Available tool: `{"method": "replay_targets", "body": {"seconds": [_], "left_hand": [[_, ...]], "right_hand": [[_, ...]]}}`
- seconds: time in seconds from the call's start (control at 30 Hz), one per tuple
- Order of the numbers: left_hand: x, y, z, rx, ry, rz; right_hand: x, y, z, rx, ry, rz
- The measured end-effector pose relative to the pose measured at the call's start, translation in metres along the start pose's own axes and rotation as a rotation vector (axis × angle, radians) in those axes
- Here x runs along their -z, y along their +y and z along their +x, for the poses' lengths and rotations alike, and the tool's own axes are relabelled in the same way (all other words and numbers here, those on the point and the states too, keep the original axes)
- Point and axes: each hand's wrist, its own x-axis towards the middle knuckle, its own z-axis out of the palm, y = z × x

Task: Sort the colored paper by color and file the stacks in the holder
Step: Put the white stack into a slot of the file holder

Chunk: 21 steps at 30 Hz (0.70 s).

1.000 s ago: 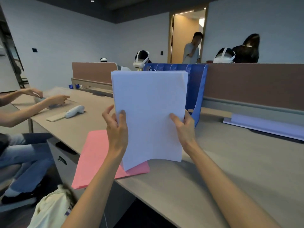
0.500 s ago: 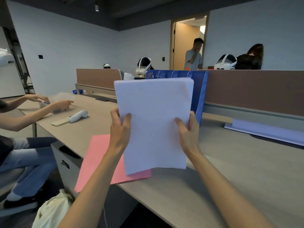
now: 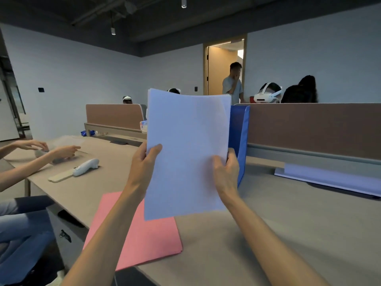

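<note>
I hold a stack of pale blue paper point(image 3: 187, 145) upright in front of me, above the desk. My left hand point(image 3: 142, 166) grips its left edge, thumb on the near face. At the stack's right edge my right hand point(image 3: 225, 174) pinches it. Just behind the stack stands the blue file holder point(image 3: 240, 137), mostly hidden by the paper. A pink paper stack point(image 3: 142, 236) lies flat on the desk near the front edge, under my left forearm.
More pale blue paper point(image 3: 329, 178) lies at the right by the brown desk divider point(image 3: 313, 129). On the left a seated person's hands point(image 3: 61, 151) work at the desk, near a white controller point(image 3: 85, 167) and a phone point(image 3: 59, 176). Other people are behind the dividers.
The view has tilted up, so the blue stack sits lower in the frame, in front of the holder. My right hand's grip shifted slightly at the right edge.
</note>
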Motion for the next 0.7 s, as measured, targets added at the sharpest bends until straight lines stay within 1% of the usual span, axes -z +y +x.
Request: {"method": "replay_targets", "body": {"seconds": [0.1,0.17,0.3,0.43,0.47,0.57,0.7], "left_hand": [[-0.009,0.010,0.027,0.090,-0.039,-0.052],[-0.016,0.011,0.053,0.079,-0.015,0.001],[-0.034,0.015,0.103,-0.114,0.033,0.258],[-0.057,0.014,0.124,-0.310,0.114,0.513],[-0.062,0.013,0.127,-0.333,0.114,0.535],[-0.075,0.006,0.137,-0.328,0.123,0.563],[-0.093,-0.004,0.148,-0.343,0.137,0.697]], "right_hand": [[-0.017,-0.012,0.041,0.002,-0.051,-0.003],[-0.029,-0.020,0.072,0.020,-0.077,0.011],[-0.048,-0.023,0.129,0.014,-0.135,0.007],[-0.057,-0.010,0.171,-0.025,-0.203,-0.110],[-0.057,-0.007,0.177,-0.037,-0.204,-0.132],[-0.056,0.006,0.186,-0.058,-0.224,-0.237],[-0.047,0.020,0.191,-0.078,-0.340,-0.320]]}}
